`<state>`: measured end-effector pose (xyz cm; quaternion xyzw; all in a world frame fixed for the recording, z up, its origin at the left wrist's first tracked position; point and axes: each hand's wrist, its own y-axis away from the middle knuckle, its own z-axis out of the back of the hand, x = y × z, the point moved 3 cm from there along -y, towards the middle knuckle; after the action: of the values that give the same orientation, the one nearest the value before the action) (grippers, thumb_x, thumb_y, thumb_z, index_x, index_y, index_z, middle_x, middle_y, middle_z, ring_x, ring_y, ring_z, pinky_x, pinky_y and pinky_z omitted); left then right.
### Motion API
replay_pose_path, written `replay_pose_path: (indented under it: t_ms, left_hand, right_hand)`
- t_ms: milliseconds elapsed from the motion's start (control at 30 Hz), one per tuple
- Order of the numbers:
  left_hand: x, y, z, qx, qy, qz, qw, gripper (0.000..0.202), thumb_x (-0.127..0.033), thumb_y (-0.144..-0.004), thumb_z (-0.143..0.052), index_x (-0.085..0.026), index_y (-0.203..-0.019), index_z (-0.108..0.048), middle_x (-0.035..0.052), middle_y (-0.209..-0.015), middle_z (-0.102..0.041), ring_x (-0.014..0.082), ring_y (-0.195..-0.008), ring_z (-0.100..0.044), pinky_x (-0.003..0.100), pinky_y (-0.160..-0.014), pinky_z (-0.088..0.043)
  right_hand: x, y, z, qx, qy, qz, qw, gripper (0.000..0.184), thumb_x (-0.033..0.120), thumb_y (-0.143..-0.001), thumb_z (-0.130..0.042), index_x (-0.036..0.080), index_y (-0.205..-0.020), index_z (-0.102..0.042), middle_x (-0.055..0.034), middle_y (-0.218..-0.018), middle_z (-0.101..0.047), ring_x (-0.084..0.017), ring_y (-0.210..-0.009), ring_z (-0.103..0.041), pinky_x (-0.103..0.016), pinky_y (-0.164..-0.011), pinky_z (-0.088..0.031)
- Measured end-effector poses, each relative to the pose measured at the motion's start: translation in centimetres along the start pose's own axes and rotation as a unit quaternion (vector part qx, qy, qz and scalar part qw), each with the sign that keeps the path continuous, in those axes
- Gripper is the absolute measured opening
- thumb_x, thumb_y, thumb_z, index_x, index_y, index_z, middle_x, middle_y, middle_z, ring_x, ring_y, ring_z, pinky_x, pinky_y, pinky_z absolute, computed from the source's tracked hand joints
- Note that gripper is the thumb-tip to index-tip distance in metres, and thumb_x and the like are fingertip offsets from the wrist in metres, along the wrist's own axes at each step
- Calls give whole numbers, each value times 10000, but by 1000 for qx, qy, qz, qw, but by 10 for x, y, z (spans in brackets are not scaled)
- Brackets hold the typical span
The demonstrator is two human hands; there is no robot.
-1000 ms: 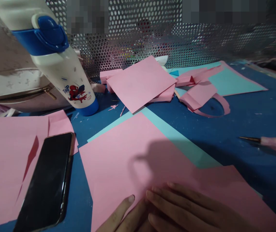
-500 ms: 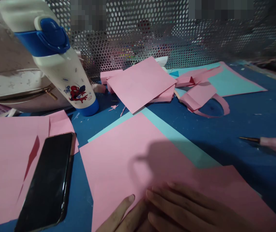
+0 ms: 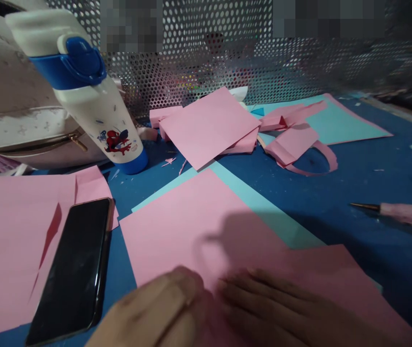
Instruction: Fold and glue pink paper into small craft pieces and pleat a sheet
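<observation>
Pink paper (image 3: 180, 226), corner pointed to twelve o'clock, long axis unclear, is overlaid by unclenched right hand (image 3: 278, 308) and left hand (image 3: 151, 308) of indeterminable grip.

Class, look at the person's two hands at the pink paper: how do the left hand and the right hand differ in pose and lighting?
Pose: the left hand is bent, knuckles raised and fingertips hidden, while the right hand is flatter, its fingers stretched out.
Lighting: the left hand looks brighter; the right hand is mostly in shadow.
Shared: both are bare and over the pink paper.
</observation>
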<state>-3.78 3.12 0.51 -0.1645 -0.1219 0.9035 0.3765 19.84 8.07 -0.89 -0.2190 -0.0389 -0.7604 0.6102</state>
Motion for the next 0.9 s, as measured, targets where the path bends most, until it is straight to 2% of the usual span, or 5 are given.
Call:
replay_pose_path:
  t_ms: [100, 233, 467, 733, 900]
  left_hand:
    - [12, -10, 12, 37, -45, 68, 996, 306, -279, -1048, -399, -161, -1216, -626, 79, -1133, -715, 214, -971, -706, 312, -834, -611]
    - [19, -9, 17, 67, -60, 138, 986, 384, -410, -939, -600, -163, -1230, -558, 115, -1126, -680, 299, -941, -675, 423, -765, -585]
    - [37, -7, 20, 189, 55, 248, 949, 250, -329, -805, -775, -201, -875, -571, 16, -912, -603, 217, -813, -585, 332, -728, -455]
    - [36, -17, 30, 165, 236, 302, 909, 136, -245, -848, -627, -174, -733, -625, -21, -706, -599, 135, -674, -524, 231, -632, -392]
    - [34, -15, 33, 84, 318, 340, 881, 203, -300, -827, -683, -155, -685, -675, -3, -691, -645, 136, -677, -569, 230, -654, -433]
  right_hand:
    - [-3, 1, 4, 33, -45, -55, 997, 566, 201, -963, -557, 260, -1509, -419, -20, -1428, -561, -144, -1318, -536, -255, -1148, -372]
    - [4, 2, 8, 79, -83, -82, 990, 548, 154, -904, -562, 200, -1448, -516, -50, -1526, -438, -170, -1410, -421, -294, -1165, -332]
    - [11, -3, 10, 80, -102, -103, 986, 609, -17, -810, -464, 188, -1376, -559, -88, -1541, -455, -174, -1440, -387, -346, -1187, -344]
    - [11, -10, 20, 46, -81, -129, 987, 529, 106, -882, -562, 190, -1403, -524, -125, -1563, -408, -246, -1451, -363, -449, -1168, -374]
    - [1, -24, 37, 54, -65, -176, 981, 607, 263, -902, -640, 166, -1470, -451, -138, -1580, -373, -284, -1462, -325, -483, -1191, -303]
